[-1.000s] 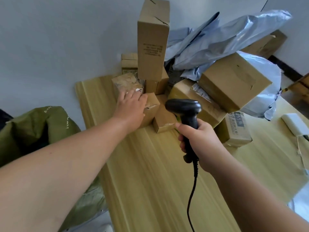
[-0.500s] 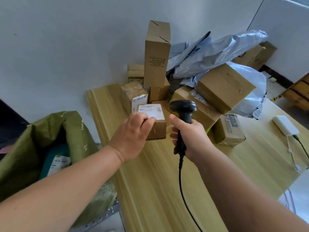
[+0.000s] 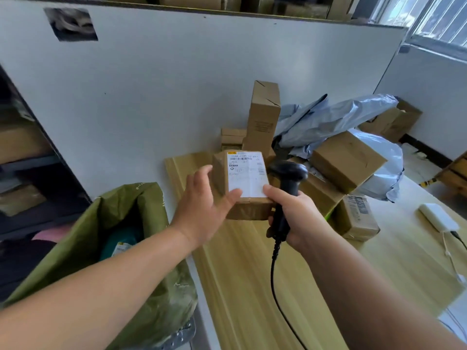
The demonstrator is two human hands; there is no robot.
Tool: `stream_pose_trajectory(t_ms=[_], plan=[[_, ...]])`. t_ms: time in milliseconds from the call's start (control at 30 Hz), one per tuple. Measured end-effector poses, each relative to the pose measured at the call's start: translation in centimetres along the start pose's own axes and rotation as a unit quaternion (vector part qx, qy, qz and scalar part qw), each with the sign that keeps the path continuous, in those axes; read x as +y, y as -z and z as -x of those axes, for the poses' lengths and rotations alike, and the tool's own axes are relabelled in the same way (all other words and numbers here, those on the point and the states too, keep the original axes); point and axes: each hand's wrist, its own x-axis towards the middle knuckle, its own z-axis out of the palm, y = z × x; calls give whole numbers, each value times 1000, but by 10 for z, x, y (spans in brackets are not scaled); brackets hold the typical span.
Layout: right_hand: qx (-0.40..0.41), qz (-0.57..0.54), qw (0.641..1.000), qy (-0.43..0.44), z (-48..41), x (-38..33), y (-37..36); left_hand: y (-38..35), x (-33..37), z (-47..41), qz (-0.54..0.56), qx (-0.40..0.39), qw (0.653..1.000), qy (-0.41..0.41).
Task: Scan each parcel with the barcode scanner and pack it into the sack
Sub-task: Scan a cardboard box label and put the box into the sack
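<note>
Head view: labelled parcel [image 3: 246, 178] held over table [image 3: 252, 286], touching barcode scanner [image 3: 288, 174].
Left hand [image 3: 204, 205] grasping parcel, thumb on white label; right hand [image 3: 298, 218] clenched round scanner handle, thumb against parcel. Green sack [image 3: 156, 261] open, left of table.

A plain white partition wall [image 3: 177, 84] stands behind the pale yellow wood-grain worktop [image 3: 252, 286]. At the upper right, a barred window [image 3: 439, 18] lets in bright daylight. A dark metal shelf rack [image 3: 30, 173] is on the left, and light grey floor [image 3: 418, 159] on the far right.
</note>
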Motion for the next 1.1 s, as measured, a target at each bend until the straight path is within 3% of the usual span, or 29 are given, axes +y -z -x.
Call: stream_pose_trajectory(t_ms=[33,100,133,200,400,667,1100], plan=[[-3,1,1000,3,2,0,-1,5,9,-1,115,-62,983,131],[-11,8,1000,11,7,0,-3,16,19,-5,295,-183,891,292],[-17,15,1000,17,9,1,-4,19,21,-4,330,-214,864,315],[-30,34,999,30,11,2,-6,23,22,-2,361,-220,849,319],[4,116,991,73,16,-3,-12,32,0,-4,350,-134,878,296],[-132,108,984,42,36,-13,-41,59,-41,6,253,-48,919,298],[-200,132,971,13,46,-7,-83,87,-80,19,226,-4,923,312]])
